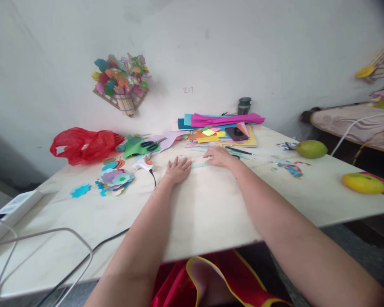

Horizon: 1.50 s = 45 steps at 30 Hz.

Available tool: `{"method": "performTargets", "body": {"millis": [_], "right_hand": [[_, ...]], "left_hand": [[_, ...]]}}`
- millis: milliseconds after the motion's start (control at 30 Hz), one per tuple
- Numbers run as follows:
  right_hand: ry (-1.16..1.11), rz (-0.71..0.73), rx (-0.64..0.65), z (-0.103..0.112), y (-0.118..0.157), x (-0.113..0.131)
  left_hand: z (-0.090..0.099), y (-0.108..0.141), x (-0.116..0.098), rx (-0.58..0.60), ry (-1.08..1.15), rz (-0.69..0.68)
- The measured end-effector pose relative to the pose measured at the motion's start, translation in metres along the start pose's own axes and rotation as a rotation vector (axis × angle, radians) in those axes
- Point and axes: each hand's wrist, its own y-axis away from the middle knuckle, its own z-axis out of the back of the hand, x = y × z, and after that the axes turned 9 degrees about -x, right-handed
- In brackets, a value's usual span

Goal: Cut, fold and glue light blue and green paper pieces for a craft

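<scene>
My left hand (178,169) lies flat on the white table (208,213), fingers spread, at the left end of a thin light blue strip (199,165). Near the strip's right end is my right hand (218,156), its fingers bent down to the table; whether they pinch anything is too small to tell. Just beyond my right hand lie a black pen (240,150) and some pale strips. Left of my left hand is a white glue gun (142,165) with a black cord.
Paper flowers (115,179), a red bag (83,145) and scissors (149,146) on green paper lie left. Stacked coloured sheets (224,120), a phone (237,134) and a dark jar (244,105) stand behind. Green (311,149) and yellow (363,183) fruits lie right; cables (73,232) cross the left.
</scene>
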Motion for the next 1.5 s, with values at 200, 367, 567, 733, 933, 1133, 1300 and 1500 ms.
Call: {"method": "performTargets", "body": {"millis": [200, 367, 567, 733, 933, 1133, 1300, 1500], "right_hand": [[-0.021, 0.138, 0.036, 0.000, -0.002, 0.017], [0.098, 0.145, 0.087, 0.011, -0.001, 0.033], [0.176, 0.148, 0.132, 0.015, -0.005, 0.041], [0.198, 0.150, 0.153, 0.015, -0.006, 0.047], [0.191, 0.134, 0.133, 0.013, -0.005, 0.046], [0.141, 0.106, 0.112, 0.006, -0.006, 0.040], [0.119, 0.151, 0.090, 0.009, -0.004, 0.038], [0.157, 0.181, 0.142, 0.011, -0.006, 0.041]], "left_hand": [[-0.004, -0.003, 0.013, -0.004, 0.006, 0.019], [-0.011, -0.005, 0.019, -0.057, 0.068, 0.032], [-0.015, -0.005, 0.020, -0.257, 0.155, 0.028], [-0.011, -0.005, 0.015, -0.441, 0.273, -0.047], [-0.012, -0.009, 0.008, -0.466, 0.374, -0.074], [-0.015, -0.013, 0.005, -0.492, 0.330, -0.006], [-0.016, -0.015, 0.005, -0.495, 0.351, 0.029], [-0.015, -0.018, 0.006, -0.524, 0.382, 0.067]]}}
